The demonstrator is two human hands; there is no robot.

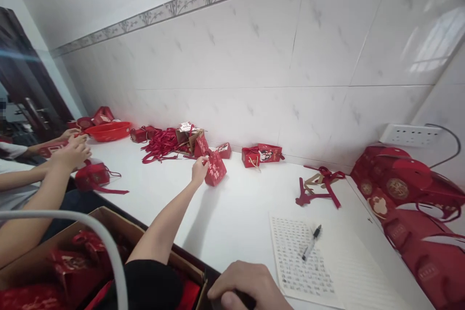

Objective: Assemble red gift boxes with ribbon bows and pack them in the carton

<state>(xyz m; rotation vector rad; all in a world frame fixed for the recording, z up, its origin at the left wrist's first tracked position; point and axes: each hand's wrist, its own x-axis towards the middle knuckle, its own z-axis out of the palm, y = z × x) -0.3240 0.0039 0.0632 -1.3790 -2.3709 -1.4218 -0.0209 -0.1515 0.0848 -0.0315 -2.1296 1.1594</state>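
My left hand (199, 170) reaches out over the white table and pinches the top edge of a red gift box (216, 169) with a pale floral print. The box is tilted and casts a shadow on the tabletop. Just behind it are another red box (202, 145) and a small printed box (224, 150). At the table's front edge, my right hand (250, 283) is curled around something dark that I cannot make out. Beside it lies a handwritten sheet (298, 261) with a pen (311, 242) on top.
Red ribbons (163, 143) are heaped toward the back. A red box (267, 154) stands by the wall, near loose ribbon pieces (319, 189). Red gift bags (403, 184) line the right side. An open carton (103, 215) sits in front. At left are co-workers' hands (72, 152) and a red basin (109, 131).
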